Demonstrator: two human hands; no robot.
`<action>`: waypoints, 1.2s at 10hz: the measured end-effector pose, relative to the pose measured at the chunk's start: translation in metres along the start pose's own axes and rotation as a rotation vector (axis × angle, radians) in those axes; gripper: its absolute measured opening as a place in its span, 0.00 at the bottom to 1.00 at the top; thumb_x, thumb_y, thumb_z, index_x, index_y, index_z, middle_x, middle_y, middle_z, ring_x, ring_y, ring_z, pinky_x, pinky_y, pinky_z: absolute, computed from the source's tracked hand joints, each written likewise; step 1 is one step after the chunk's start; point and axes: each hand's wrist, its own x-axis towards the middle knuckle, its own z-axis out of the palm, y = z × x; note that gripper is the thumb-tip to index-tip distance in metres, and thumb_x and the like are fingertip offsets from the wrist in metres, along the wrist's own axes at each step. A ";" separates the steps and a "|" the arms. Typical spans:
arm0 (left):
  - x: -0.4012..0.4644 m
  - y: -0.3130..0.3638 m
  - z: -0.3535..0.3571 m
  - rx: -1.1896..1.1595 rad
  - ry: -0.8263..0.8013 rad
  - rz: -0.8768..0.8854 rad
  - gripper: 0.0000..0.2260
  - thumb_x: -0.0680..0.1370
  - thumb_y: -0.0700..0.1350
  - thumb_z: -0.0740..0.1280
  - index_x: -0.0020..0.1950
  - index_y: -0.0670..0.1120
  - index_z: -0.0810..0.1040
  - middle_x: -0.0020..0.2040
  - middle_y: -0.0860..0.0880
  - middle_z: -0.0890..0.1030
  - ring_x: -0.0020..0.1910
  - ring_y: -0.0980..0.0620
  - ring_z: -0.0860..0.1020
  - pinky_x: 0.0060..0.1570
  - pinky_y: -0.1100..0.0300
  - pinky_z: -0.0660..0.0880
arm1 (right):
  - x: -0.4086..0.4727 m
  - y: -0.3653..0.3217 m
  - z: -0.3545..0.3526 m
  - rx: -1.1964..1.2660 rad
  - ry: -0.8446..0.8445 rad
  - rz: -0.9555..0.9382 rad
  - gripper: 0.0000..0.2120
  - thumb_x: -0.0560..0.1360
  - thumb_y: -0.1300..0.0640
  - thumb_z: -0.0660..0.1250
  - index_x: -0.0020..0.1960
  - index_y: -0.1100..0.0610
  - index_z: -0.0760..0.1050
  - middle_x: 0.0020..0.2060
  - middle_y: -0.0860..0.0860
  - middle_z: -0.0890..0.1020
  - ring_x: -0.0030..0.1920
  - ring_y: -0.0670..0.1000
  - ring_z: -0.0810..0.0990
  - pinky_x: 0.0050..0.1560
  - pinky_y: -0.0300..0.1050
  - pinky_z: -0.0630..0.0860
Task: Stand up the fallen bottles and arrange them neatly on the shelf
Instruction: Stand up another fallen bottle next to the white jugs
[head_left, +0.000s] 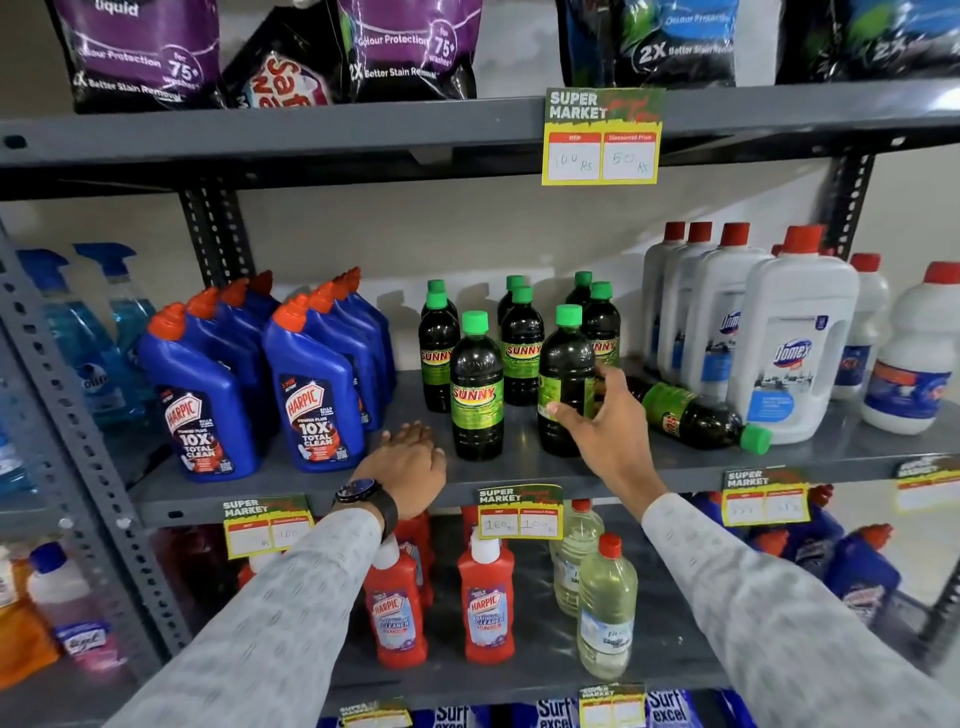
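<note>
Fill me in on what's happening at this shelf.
A person is tidying dark green-capped bottles on the middle shelf. The right hand grips an upright bottle at the front. The left hand rests flat on the shelf edge. One bottle still lies on its side beside the white jugs.

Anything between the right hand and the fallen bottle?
Nothing visible. The right hand grips an upright Sunny bottle; the fallen bottle lies just to its right, partly behind the hand, with its cap towards the shelf edge.
</note>
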 end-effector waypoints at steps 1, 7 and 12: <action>0.000 0.000 0.000 0.001 -0.002 0.003 0.28 0.84 0.53 0.46 0.81 0.42 0.56 0.83 0.43 0.55 0.82 0.47 0.54 0.80 0.48 0.47 | 0.001 -0.001 0.000 -0.042 0.014 -0.006 0.38 0.68 0.40 0.78 0.71 0.52 0.66 0.56 0.47 0.82 0.55 0.51 0.83 0.55 0.56 0.81; 0.001 -0.001 0.000 -0.012 0.001 0.003 0.28 0.83 0.52 0.46 0.81 0.41 0.57 0.83 0.42 0.56 0.82 0.47 0.54 0.79 0.49 0.47 | 0.012 0.013 0.001 0.193 -0.163 0.062 0.38 0.63 0.50 0.85 0.64 0.48 0.65 0.53 0.42 0.81 0.48 0.29 0.78 0.43 0.23 0.72; 0.001 -0.001 0.000 -0.006 -0.003 0.002 0.28 0.84 0.53 0.46 0.81 0.42 0.56 0.83 0.43 0.55 0.82 0.48 0.53 0.79 0.49 0.46 | 0.010 0.015 -0.001 0.233 -0.186 0.040 0.37 0.65 0.49 0.84 0.67 0.46 0.66 0.58 0.44 0.81 0.57 0.42 0.80 0.53 0.32 0.74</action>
